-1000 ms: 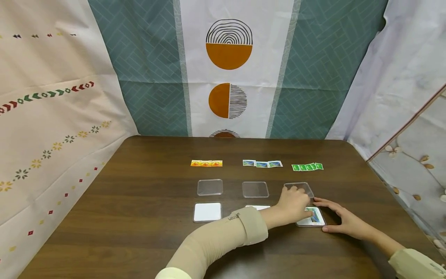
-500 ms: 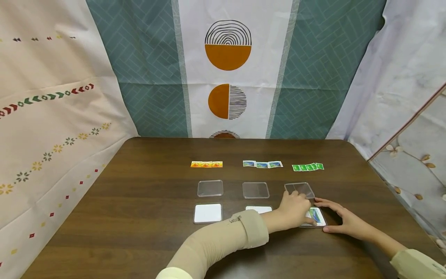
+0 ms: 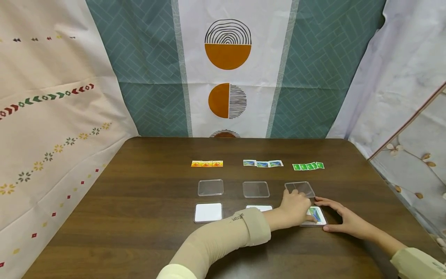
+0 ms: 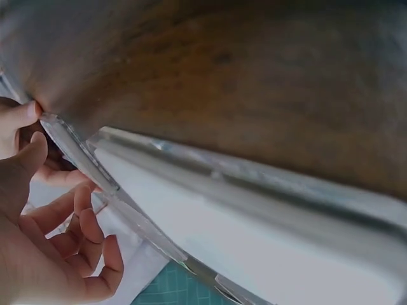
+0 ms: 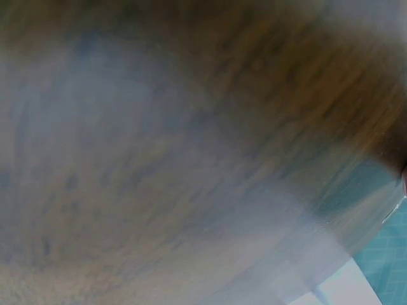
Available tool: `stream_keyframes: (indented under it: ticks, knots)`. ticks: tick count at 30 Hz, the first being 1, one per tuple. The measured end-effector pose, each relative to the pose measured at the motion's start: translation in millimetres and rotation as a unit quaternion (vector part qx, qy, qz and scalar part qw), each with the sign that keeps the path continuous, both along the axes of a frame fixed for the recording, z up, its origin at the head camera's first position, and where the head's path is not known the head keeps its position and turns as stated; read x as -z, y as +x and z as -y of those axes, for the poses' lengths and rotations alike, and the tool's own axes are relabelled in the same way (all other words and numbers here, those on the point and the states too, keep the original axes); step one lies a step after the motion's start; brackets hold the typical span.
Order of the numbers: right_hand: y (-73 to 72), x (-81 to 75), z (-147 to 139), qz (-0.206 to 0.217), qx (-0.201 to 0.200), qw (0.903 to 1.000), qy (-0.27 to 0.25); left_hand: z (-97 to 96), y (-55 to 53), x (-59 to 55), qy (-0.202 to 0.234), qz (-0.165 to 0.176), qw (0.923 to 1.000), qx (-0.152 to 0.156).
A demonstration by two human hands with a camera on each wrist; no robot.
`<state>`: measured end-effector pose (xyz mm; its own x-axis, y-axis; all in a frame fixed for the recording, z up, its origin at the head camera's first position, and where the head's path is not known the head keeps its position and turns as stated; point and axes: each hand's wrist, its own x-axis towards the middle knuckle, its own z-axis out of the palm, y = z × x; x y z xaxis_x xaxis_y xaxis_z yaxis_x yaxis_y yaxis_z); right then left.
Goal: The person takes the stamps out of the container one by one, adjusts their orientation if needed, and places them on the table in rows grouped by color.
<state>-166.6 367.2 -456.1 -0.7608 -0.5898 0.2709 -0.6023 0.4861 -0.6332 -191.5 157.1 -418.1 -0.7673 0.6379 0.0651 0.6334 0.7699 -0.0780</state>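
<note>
At the right of the table, a shallow clear case (image 3: pixel 324 222) holds a white card bearing a blue-green stamp (image 3: pixel 316 213). My left hand (image 3: pixel 294 208) reaches across and lies over the left part of the case, its thumb on the lower part of the stamp. Its other fingers are loosely bent, as the left wrist view shows. My right hand (image 3: pixel 345 221) grips the case from the right, index finger at the far corner and thumb at the near corner. The left hand hides the rest of the card. The right wrist view is mostly blurred table.
Two more cases with white cards, a left one (image 3: pixel 208 212) and a partly covered middle one (image 3: pixel 259 207), lie on the table (image 3: pixel 139 217). Behind them sit three clear lids (image 3: pixel 210 187). Farther back are rows of yellow stamps (image 3: pixel 207 164), blue stamps (image 3: pixel 263 164) and green stamps (image 3: pixel 308 166).
My left thumb has slid right and toward the near edge, over the lower part of the stamp. The right hand has stayed at the case.
</note>
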Motion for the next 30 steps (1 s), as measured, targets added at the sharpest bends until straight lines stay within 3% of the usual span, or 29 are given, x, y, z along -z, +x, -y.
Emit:
stream_keyframes:
  ticks: [9, 23, 30]
  knots:
    - [-0.5, -0.3, 0.2, 0.000, -0.005, 1.0000, 0.000, -2.4, -0.1, 1.2, -0.001, 0.004, 1.0000, 0.001]
    - [2.2, 1.3, 0.4, 0.003, 0.006, 1.0000, 0.001, -7.8, -2.4, 1.0, 0.002, 0.042, 0.9985, -0.036]
    - [1.6, 0.0, 2.1, 0.001, 0.014, 0.9999, 0.005, -12.5, -4.8, -2.7, 0.004, 0.076, 0.9948, -0.068]
